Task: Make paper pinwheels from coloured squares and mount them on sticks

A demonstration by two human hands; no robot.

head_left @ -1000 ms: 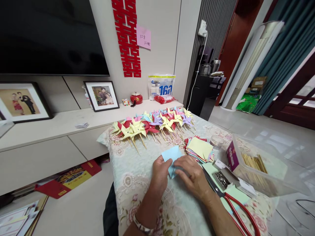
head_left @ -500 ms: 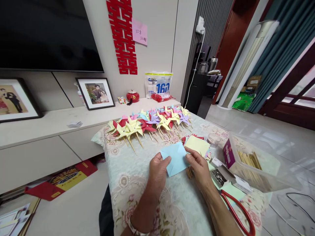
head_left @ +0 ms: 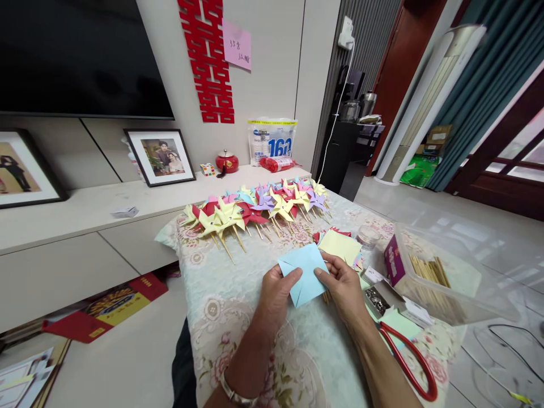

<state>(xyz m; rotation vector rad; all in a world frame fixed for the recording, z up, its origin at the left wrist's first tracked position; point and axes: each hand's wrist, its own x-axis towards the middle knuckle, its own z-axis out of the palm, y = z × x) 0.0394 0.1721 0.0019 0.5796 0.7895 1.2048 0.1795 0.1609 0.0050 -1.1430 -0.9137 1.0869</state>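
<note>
My left hand and my right hand both hold a folded light blue paper square just above the floral tablecloth. The left thumb pinches its left edge and the right fingers grip its right edge. A stack of coloured paper squares, yellow on top, lies right behind my right hand. A row of finished paper pinwheels on wooden sticks lies across the far end of the table.
Red-handled scissors lie at the right near my forearm. A small open box of metal pins, a round clear jar and a clear plastic bin with wooden sticks stand at the right. A low white cabinet stands on the left.
The blue paper was pressed flat on the table under both hands. Now it is lifted and held between them, partly unfolded.
</note>
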